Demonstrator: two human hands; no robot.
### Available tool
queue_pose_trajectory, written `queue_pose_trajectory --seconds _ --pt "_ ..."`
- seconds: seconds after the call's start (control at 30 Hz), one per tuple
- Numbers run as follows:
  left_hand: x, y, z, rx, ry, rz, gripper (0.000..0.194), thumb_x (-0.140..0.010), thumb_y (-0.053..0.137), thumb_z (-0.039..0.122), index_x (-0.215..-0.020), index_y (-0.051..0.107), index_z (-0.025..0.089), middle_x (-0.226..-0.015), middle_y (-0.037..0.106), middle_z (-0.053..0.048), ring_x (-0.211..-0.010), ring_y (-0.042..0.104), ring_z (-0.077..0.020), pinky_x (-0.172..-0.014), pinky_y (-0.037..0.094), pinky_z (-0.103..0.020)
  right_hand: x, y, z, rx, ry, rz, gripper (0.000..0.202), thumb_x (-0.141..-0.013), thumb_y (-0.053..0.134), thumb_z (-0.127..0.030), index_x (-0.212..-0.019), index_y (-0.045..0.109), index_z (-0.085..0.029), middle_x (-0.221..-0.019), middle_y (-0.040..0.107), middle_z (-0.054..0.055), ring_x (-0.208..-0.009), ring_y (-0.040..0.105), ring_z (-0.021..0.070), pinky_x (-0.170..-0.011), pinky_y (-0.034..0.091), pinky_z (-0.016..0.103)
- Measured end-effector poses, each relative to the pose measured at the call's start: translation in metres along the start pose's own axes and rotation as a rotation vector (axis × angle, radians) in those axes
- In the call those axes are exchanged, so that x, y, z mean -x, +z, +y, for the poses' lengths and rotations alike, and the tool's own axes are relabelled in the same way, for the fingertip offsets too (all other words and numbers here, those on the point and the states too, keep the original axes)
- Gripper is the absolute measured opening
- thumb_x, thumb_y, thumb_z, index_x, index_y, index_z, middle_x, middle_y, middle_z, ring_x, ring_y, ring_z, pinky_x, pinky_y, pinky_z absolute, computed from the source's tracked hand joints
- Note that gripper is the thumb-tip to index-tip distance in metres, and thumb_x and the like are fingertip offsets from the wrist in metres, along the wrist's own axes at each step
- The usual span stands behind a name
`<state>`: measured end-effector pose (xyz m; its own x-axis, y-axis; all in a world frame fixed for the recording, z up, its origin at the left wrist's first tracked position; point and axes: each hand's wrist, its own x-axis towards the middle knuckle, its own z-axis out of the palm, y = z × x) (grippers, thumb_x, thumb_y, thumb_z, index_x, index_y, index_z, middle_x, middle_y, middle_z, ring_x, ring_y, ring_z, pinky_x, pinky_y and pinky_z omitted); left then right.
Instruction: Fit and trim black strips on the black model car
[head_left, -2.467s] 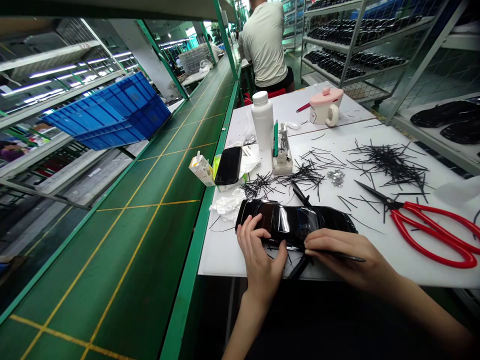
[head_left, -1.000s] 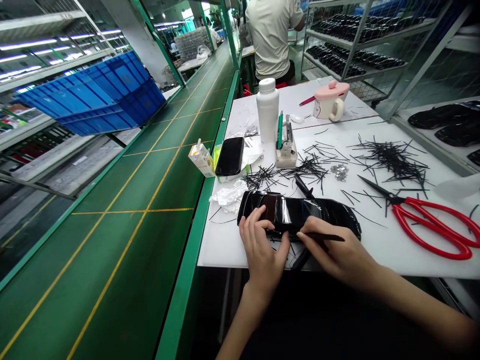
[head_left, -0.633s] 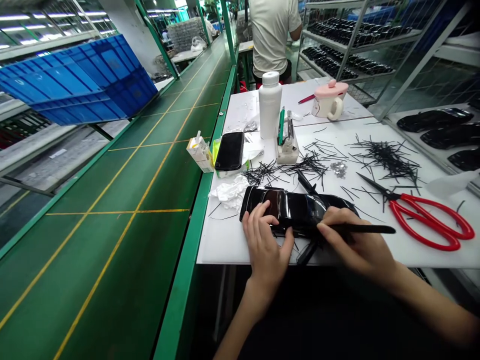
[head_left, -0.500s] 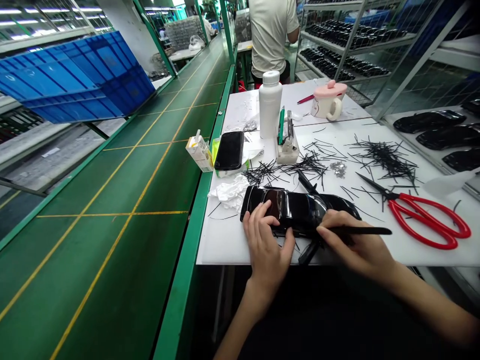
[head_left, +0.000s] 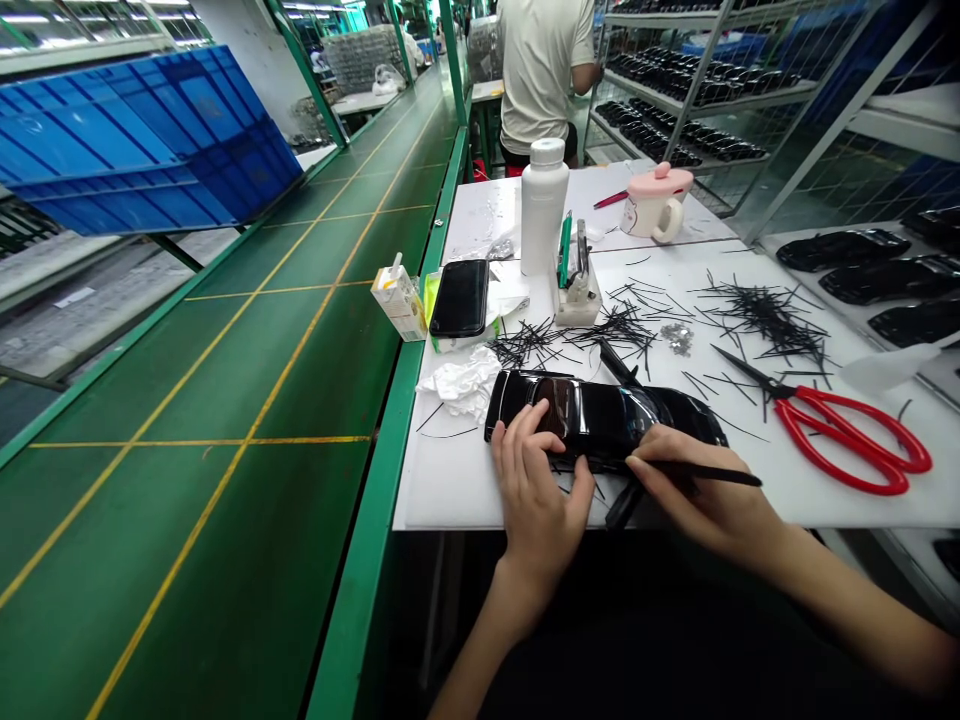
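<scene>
A glossy black model car body [head_left: 600, 412] lies sideways on the white table, its doors swung out on both sides. My left hand [head_left: 536, 480] holds the car's left part, fingertips on its top and thumb along its near side. My right hand [head_left: 694, 480] pinches a thin black stick-like tool [head_left: 724, 474] against the car's near edge by the open door [head_left: 624, 503]. The tool's tip is hidden by the fingers. Red-handled scissors [head_left: 855, 435] lie right of the car. Black strips [head_left: 772, 315] are scattered behind it.
A green conveyor [head_left: 300, 400] runs along the left, with a blue crate [head_left: 150, 140] beyond. On the table [head_left: 450, 500] stand a white bottle [head_left: 544, 210], a lidded mug [head_left: 654, 205], a phone [head_left: 460, 298] and a carton [head_left: 399, 300]. Racks [head_left: 697, 100] hold black car bodies. A person [head_left: 541, 80] stands ahead.
The outer end of the black tool has dipped and shifted slightly left with my right hand. My left hand still rests on the car. The whole view has shifted a little.
</scene>
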<state>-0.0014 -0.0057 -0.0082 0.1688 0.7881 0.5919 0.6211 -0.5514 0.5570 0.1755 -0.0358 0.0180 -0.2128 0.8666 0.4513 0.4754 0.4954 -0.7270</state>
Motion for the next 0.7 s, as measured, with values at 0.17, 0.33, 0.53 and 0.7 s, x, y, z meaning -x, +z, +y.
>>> queue_pose_trajectory --seconds 0.17,0.33,0.53,0.7 --pt "0.000 0.000 0.000 0.002 0.003 0.001 0.027 -0.082 0.062 0.011 -0.094 0.040 0.021 -0.132 0.059 -0.016 -0.132 0.049 -0.0260 -0.117 0.027 -0.053 -0.003 0.002 -0.001 0.032 0.064 0.008 0.014 -0.095 0.050 -0.010 -0.089 0.048 -0.023 -0.075 0.051 -0.001 -0.063 0.049 0.0125 -0.058 0.043 0.027" --pt "0.000 0.000 -0.001 0.005 -0.005 0.000 0.027 -0.082 0.062 0.012 -0.094 0.040 0.021 -0.132 0.059 -0.015 -0.131 0.050 -0.0263 -0.117 0.027 -0.054 -0.011 0.001 -0.009 0.144 0.157 -0.041 0.014 -0.098 0.048 -0.019 -0.086 0.046 -0.023 -0.070 0.046 -0.003 -0.055 0.045 0.0112 -0.049 0.036 0.025" --pt "0.001 -0.001 -0.001 -0.001 0.002 0.000 0.026 -0.083 0.061 0.012 -0.094 0.040 0.021 -0.132 0.059 -0.016 -0.131 0.051 -0.0268 -0.116 0.028 -0.055 -0.014 0.003 -0.009 0.179 0.125 -0.053 0.016 -0.098 0.048 -0.019 -0.083 0.044 -0.023 -0.067 0.043 -0.005 -0.049 0.040 0.0090 -0.046 0.033 0.024" --pt "0.001 -0.001 -0.001 -0.014 0.008 -0.003 0.024 -0.084 0.060 0.012 -0.094 0.040 0.021 -0.133 0.058 -0.016 -0.132 0.050 -0.0267 -0.116 0.028 -0.056 -0.006 0.005 0.000 0.083 0.080 0.044 0.012 -0.097 0.049 -0.016 -0.088 0.047 -0.024 -0.074 0.052 -0.001 -0.062 0.052 0.0134 -0.055 0.041 0.027"
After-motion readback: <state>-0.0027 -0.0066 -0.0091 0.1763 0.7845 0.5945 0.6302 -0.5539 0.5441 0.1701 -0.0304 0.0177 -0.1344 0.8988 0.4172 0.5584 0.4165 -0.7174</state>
